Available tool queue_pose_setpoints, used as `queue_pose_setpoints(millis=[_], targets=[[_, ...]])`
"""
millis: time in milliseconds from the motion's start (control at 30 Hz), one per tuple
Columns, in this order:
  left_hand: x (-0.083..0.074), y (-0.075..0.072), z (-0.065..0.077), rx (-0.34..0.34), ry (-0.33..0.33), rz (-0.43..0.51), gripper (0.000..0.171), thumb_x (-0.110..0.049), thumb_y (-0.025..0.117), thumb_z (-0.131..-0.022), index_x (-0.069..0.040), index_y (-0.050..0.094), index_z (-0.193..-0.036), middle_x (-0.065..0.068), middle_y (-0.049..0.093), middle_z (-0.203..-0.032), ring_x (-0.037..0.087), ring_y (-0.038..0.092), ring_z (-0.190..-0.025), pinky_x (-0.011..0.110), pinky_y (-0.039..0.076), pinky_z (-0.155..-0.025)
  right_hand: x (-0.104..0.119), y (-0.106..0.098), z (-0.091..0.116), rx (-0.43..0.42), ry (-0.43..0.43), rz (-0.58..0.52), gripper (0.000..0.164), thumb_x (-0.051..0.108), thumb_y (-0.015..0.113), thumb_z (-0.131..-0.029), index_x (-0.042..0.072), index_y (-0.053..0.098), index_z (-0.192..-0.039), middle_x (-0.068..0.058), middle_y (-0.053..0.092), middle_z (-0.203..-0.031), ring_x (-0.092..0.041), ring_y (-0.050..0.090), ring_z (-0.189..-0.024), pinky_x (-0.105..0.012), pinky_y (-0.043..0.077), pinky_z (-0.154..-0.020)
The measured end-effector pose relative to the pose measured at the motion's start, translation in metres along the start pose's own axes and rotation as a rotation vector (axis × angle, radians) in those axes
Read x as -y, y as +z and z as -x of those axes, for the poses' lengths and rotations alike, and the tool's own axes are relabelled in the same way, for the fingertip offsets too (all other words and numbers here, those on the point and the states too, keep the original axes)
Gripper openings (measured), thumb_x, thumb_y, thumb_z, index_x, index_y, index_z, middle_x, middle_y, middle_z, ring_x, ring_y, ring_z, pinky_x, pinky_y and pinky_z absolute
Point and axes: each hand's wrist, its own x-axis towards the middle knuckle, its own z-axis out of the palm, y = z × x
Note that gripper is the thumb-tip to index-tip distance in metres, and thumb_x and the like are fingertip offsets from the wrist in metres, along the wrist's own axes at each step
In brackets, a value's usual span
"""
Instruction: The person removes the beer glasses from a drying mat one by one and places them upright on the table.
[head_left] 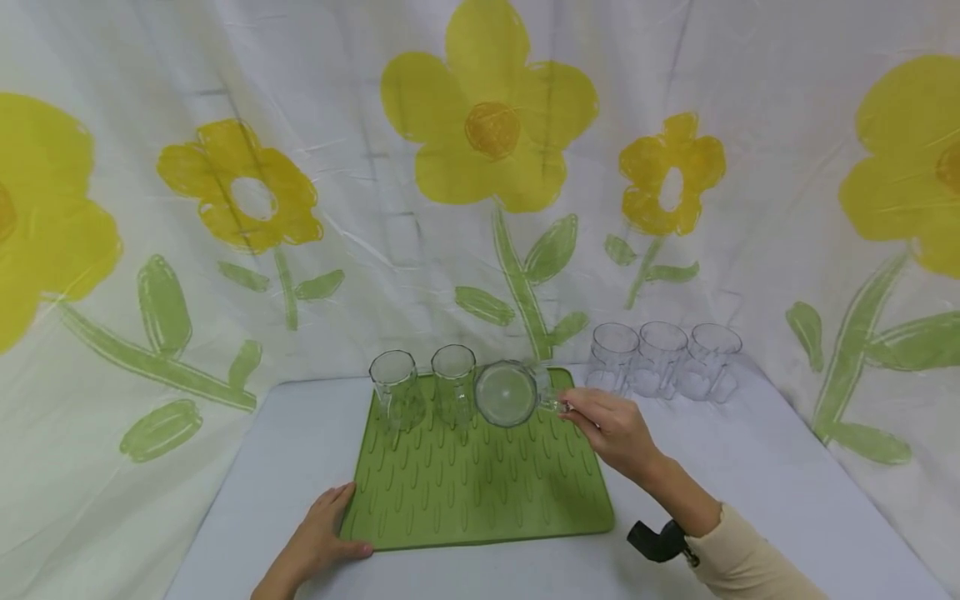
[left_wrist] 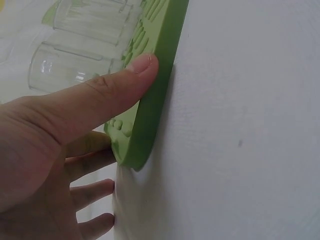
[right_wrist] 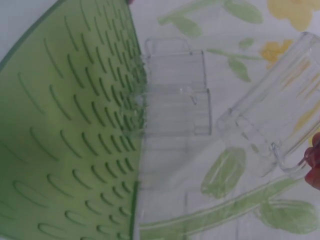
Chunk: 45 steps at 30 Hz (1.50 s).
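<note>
**A tilted glass mug [head_left: 506, 394] is held over the far part of the green mat [head_left: 465, 500]**

The right hand [head_left: 615, 429] has its fingers closed in a pinch on the mug's handle [head_left: 553, 402]. The mug hangs in the air, one round end turned to the near side. The left hand [head_left: 318, 529] is spread, with rather straight fingers along the mat's left edge and the thumb on its near edge; it steadies the corner and has lifted nothing.

To do this step well, it seems best to hold the handle firmly, bring the mug level, and lower it slowly beside the right one of the two standing mugs [head_left: 454, 387], leaving a small gap so that glass does not knock glass. The left hand should press only lightly, because a pull on the mat could shake these mugs.

At the far right, three more mugs [head_left: 660, 360] stand in a row on the bench [head_left: 277, 450]. All the mugs are clear, and no content is visible in any of them.
</note>
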Motion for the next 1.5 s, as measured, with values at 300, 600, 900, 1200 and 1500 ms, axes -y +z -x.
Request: queue_pose_setpoints(millis=[300, 600, 900, 1200, 1500], targets=[[-0.002, -0.002, 0.000, 0.005, -0.020, -0.006, 0.117, -0.046, 0.090, -0.056, 0.005, 0.036, -0.146, 0.033, 0.035, -0.149, 0.055, 0.024, -0.139, 0.069, 0.028, -0.110, 0.001, -0.002, -0.002, -0.037, -0.095, 0.013, 0.031, 0.020, 0.055, -0.099, -0.005, 0.073, -0.093, -0.014, 0.074, -0.087, -0.025, 0.072, -0.076, -0.023, 0.060, -0.072], [-0.003, -0.001, 0.002, 0.005, -0.001, -0.004, 0.113, -0.042, 0.090, -0.059, 0.007, 0.036, -0.145, 0.034, 0.036, -0.148, 0.056, 0.025, -0.138, 0.069, 0.029, -0.110, 0.001, -0.003, -0.002, -0.092, -0.194, 0.054, 0.028, 0.017, 0.057, -0.098, -0.005, 0.074, -0.094, -0.013, 0.074, -0.086, -0.025, 0.072, -0.075, -0.027, 0.061, -0.068], [-0.003, 0.000, 0.003, -0.015, 0.017, -0.014, 0.111, -0.039, 0.090, -0.059, 0.008, 0.037, -0.144, 0.033, 0.036, -0.148, 0.055, 0.026, -0.138, 0.068, 0.028, -0.111, 0.001, -0.007, -0.005, -0.073, -0.308, 0.096, 0.024, 0.008, 0.056, -0.098, -0.006, 0.073, -0.090, -0.014, 0.073, -0.084, -0.027, 0.071, -0.076, -0.031, 0.061, -0.069], [0.004, 0.002, 0.005, -0.011, 0.027, -0.017, 0.109, -0.039, 0.090, -0.060, 0.010, 0.038, -0.143, 0.036, 0.037, -0.146, 0.057, 0.027, -0.136, 0.070, 0.029, -0.108, 0.005, -0.007, -0.008, -0.065, -0.373, 0.130, 0.022, 0.004, 0.055, -0.098, -0.006, 0.073, -0.090, -0.014, 0.074, -0.083, -0.028, 0.072, -0.075, -0.033, 0.062, -0.069], [0.002, 0.002, -0.003, 0.009, -0.009, -0.019, 0.113, -0.042, 0.090, -0.058, 0.008, 0.037, -0.144, 0.034, 0.035, -0.149, 0.055, 0.025, -0.138, 0.069, 0.028, -0.110, 0.006, -0.013, -0.013, -0.062, -0.388, 0.169, 0.023, 0.007, 0.055, -0.098, -0.003, 0.073, -0.088, -0.014, 0.075, -0.083, -0.027, 0.073, -0.075, -0.033, 0.062, -0.069]])
